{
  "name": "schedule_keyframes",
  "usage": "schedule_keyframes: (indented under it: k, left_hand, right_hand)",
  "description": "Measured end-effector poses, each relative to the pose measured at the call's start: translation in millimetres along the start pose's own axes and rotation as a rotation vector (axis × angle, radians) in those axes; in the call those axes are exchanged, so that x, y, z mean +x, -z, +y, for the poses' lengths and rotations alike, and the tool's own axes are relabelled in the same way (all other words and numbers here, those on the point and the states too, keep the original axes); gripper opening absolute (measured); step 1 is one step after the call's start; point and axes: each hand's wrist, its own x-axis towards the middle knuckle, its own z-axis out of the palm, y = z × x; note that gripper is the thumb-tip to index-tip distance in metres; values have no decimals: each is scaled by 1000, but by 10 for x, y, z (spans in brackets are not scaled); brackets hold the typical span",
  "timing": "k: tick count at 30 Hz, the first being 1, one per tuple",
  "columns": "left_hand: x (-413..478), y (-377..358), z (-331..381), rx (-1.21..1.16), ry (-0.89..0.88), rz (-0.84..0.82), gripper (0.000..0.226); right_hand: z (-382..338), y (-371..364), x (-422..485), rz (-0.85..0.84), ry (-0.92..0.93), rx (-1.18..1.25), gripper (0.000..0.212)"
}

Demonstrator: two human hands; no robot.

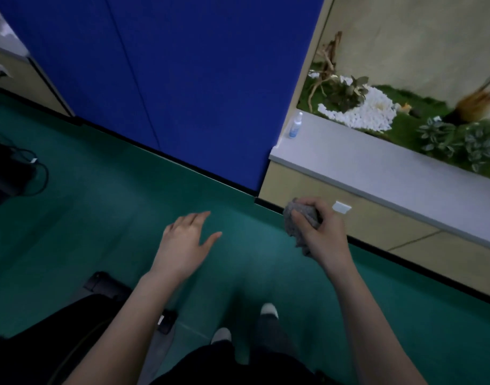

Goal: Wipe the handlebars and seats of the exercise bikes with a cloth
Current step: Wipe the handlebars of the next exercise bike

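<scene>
My right hand [320, 229] grips a crumpled grey cloth [296, 223], held in the air above the green floor near the base of a planter ledge. My left hand [187, 240] hovers open over the floor, fingers straight and spread, touching nothing. A dark piece of equipment [105, 284], perhaps part of an exercise bike, shows at the lower left under my left forearm; no handlebar or seat is plainly visible.
A blue wall panel [182, 79] stands ahead. To the right runs a grey ledge [363, 168] with a small spray bottle [296, 126] and a planter of white stones and plants [357, 107]. Black cables and gear [13, 170] lie at far left. My feet [269, 311] stand below.
</scene>
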Motion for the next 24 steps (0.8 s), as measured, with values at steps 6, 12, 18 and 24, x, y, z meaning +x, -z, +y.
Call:
schedule_keyframes:
  k: [6, 12, 18, 24]
  left_hand:
    - [495, 81, -102, -7, 178, 83, 60]
    - [1047, 167, 19, -8, 349, 171, 59]
    - [1379, 168, 63, 13, 467, 216, 65]
    - [1614, 256, -246, -41, 620, 220, 74]
  right_hand:
    - [-124, -297, 890, -215, 113, 16, 8]
    - [-211, -372, 1826, -389, 217, -31, 11]
    - [-260, -651, 2561, -508, 165, -19, 16]
    - [-497, -1313, 2938, -718, 229, -87, 16]
